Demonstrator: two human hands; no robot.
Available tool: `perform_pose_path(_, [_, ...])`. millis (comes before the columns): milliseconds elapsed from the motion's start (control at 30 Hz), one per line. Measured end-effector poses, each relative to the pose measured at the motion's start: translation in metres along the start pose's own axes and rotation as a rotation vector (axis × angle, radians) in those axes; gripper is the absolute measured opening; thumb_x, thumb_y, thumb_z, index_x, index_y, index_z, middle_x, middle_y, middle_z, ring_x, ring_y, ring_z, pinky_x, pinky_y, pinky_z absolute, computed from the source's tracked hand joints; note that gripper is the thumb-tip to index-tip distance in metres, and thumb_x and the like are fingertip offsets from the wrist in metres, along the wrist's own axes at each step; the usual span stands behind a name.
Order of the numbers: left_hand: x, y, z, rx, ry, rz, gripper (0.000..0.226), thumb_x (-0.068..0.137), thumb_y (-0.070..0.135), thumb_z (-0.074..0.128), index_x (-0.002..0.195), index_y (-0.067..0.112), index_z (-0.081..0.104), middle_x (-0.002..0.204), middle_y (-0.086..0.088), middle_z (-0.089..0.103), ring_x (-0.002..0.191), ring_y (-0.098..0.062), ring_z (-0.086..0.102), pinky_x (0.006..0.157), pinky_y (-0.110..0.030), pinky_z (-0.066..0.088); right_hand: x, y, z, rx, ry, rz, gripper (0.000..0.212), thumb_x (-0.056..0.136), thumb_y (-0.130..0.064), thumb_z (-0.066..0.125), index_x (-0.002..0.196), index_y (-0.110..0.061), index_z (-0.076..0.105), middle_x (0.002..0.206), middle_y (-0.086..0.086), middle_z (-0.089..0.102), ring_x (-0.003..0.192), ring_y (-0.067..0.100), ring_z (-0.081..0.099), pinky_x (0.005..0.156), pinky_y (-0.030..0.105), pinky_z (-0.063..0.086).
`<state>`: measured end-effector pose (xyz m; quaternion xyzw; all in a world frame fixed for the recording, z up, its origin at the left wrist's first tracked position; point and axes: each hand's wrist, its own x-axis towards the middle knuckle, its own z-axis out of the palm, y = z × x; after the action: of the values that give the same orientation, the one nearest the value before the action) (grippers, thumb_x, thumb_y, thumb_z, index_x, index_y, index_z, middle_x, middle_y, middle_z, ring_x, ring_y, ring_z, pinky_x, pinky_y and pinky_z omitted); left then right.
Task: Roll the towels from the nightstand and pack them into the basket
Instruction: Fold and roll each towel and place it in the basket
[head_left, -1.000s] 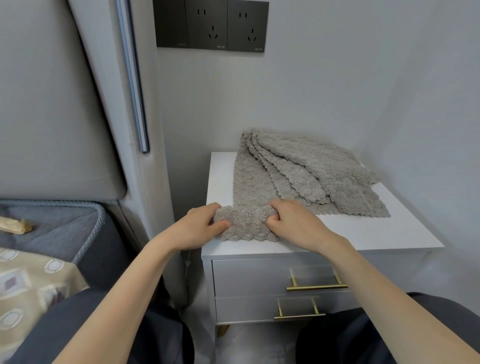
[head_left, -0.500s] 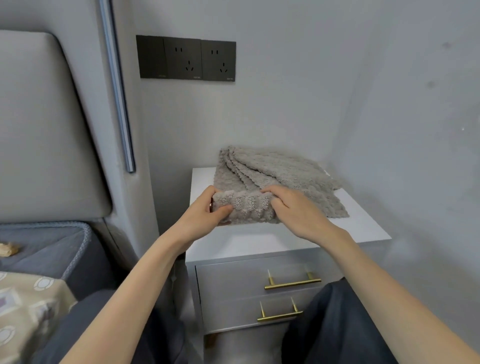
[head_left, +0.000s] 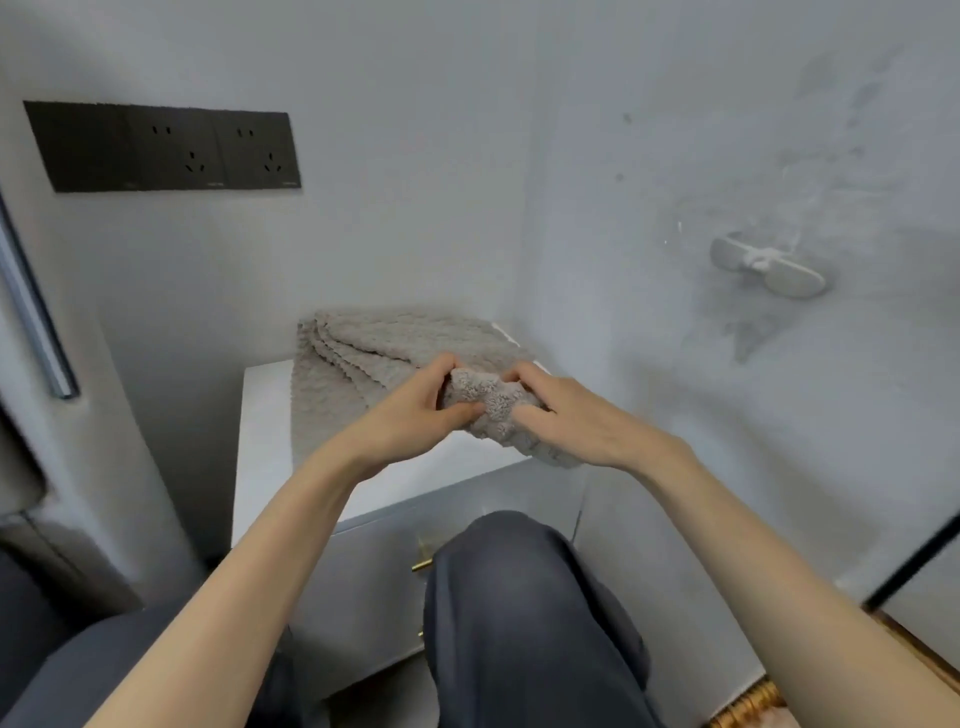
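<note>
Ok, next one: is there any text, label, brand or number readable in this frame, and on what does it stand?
Nothing can be read in this frame.
On the black socket panel: tiny pale marks along its lower edge, too small and blurred to read.
No print shows on the rolled towel, the towel stack, the nightstand or the white wall holder.

Beige towels (head_left: 374, 343) (white nightstand (head_left: 265, 415))
</note>
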<state>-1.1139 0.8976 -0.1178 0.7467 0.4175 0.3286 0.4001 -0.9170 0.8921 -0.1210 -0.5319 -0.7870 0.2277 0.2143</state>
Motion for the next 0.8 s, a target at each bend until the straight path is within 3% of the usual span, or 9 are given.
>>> perform_pose_path(133, [0.011,0.014,0.034,-0.044,-0.103,0.021,0.010,0.094,0.015,0.058,0.103,0.016,0.054,0.091,-0.001,0.062,0.079,-0.001,0.059,0.074,-0.022,0.052,-0.037,0.024,-0.010,0.134,0.030,0.093,0.028,0.077,-0.044,0.035,0.097,-0.027,0.044,0.082,0.002,0.054,0.073,0.015,0.045,0.067,0.034,0.037])
perform_pose_path(233, [0.017,0.023,0.063,-0.029,-0.209,0.019,0.018,0.093,0.022,0.059,0.108,0.013,0.058,0.094,-0.002,0.064,0.085,-0.007,0.064,0.076,-0.021,0.052,-0.072,0.044,-0.013,0.257,0.033,0.169,0.024,0.080,-0.041,0.035,0.093,-0.023,0.045,0.082,-0.004,0.048,0.073,0.011,0.042,0.067,0.030,0.034])
perform_pose_path(300, [0.018,0.027,0.083,0.003,-0.285,0.019,0.020,0.093,0.027,0.059,0.102,0.010,0.059,0.083,0.002,0.059,0.071,-0.002,0.061,0.068,-0.015,0.050,-0.094,0.060,-0.011,0.328,0.022,0.226,0.023,0.084,-0.038,0.037,0.096,-0.020,0.045,0.084,-0.005,0.046,0.075,0.010,0.042,0.068,0.030,0.034])
perform_pose_path(367, [0.017,0.030,0.102,-0.008,-0.355,0.008,0.015,0.093,0.030,0.058,0.095,0.015,0.060,0.075,0.014,0.058,0.066,0.005,0.058,0.070,-0.015,0.052,-0.113,0.076,-0.007,0.397,0.007,0.283,0.015,0.092,-0.033,0.040,0.099,-0.021,0.046,0.088,-0.005,0.046,0.076,0.007,0.045,0.070,0.027,0.036])
perform_pose_path(467, [0.016,0.031,0.131,-0.017,-0.408,-0.005,0.021,0.094,0.032,0.056,0.107,0.017,0.063,0.095,0.009,0.066,0.083,0.002,0.063,0.082,-0.025,0.056,-0.144,0.093,-0.002,0.470,0.008,0.355,0.037,0.085,-0.036,0.041,0.112,-0.012,0.046,0.095,-0.002,0.047,0.081,0.006,0.048,0.073,0.026,0.040])
perform_pose_path(567, [0.014,0.033,0.166,-0.008,-0.484,-0.016,0.028,0.095,0.032,0.054,0.115,0.015,0.063,0.107,0.004,0.066,0.094,-0.006,0.064,0.083,-0.025,0.055,-0.181,0.110,0.004,0.531,0.026,0.420,0.049,0.082,-0.040,0.041,0.125,-0.017,0.047,0.115,0.000,0.055,0.097,0.004,0.055,0.086,0.025,0.045])
perform_pose_path(700, [0.006,0.028,0.212,0.012,-0.542,-0.028,0.019,0.092,0.034,0.058,0.106,0.023,0.066,0.107,0.008,0.066,0.085,0.001,0.065,0.069,-0.012,0.051,-0.231,0.137,0.015,0.599,0.023,0.486,0.050,0.082,-0.036,0.043,0.131,-0.023,0.047,0.128,-0.003,0.054,0.114,0.009,0.054,0.098,0.031,0.045])
perform_pose_path(800, [-0.001,0.023,0.249,0.036,-0.598,-0.056,0.027,0.091,0.034,0.059,0.113,0.018,0.066,0.113,0.007,0.063,0.089,-0.003,0.065,0.071,-0.015,0.054,-0.269,0.161,0.030,0.693,0.059,0.547,0.052,0.082,-0.031,0.044,0.131,-0.018,0.049,0.131,-0.003,0.054,0.116,0.002,0.052,0.097,0.024,0.043])
